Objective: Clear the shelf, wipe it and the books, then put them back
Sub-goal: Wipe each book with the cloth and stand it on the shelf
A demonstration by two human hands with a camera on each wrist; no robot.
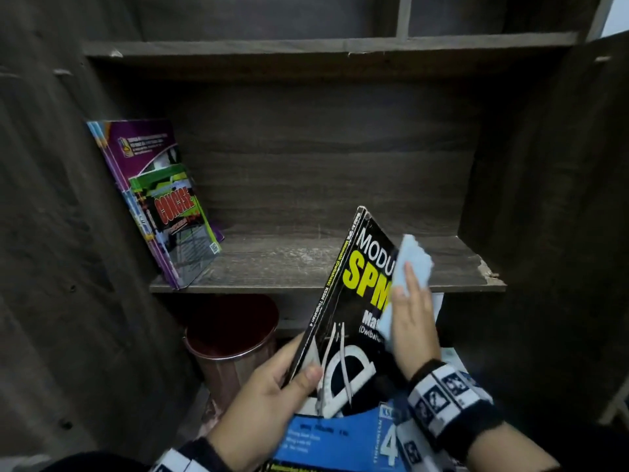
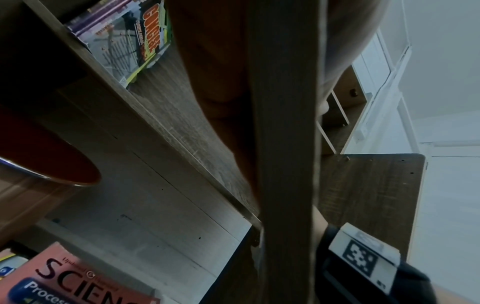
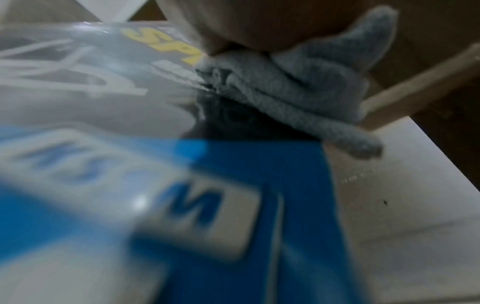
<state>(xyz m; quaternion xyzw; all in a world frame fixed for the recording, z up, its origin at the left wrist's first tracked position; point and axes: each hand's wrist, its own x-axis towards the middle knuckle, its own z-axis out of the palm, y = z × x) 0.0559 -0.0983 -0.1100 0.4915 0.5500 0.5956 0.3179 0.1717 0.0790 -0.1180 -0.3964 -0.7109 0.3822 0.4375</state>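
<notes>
A black book (image 1: 354, 308) with yellow "SPM" lettering stands tilted in front of the dark wooden shelf (image 1: 306, 264). My left hand (image 1: 272, 386) grips its lower spine edge, thumb on the cover. My right hand (image 1: 408, 321) presses a light blue cloth (image 1: 413, 264) flat against the cover's right side. The cloth (image 3: 298, 88) shows bunched under the palm in the right wrist view, on the glossy cover (image 3: 103, 72). In the left wrist view the book's edge (image 2: 285, 144) runs top to bottom. A few thin books (image 1: 163, 202) lean against the shelf's left wall.
A blue book (image 1: 340, 437) lies under the black one near my wrists. A dark red bin (image 1: 231, 338) stands below the shelf at the left. A "SCIENCE" book (image 2: 78, 277) lies low in the left wrist view. The shelf's front right corner (image 1: 490, 272) is chipped.
</notes>
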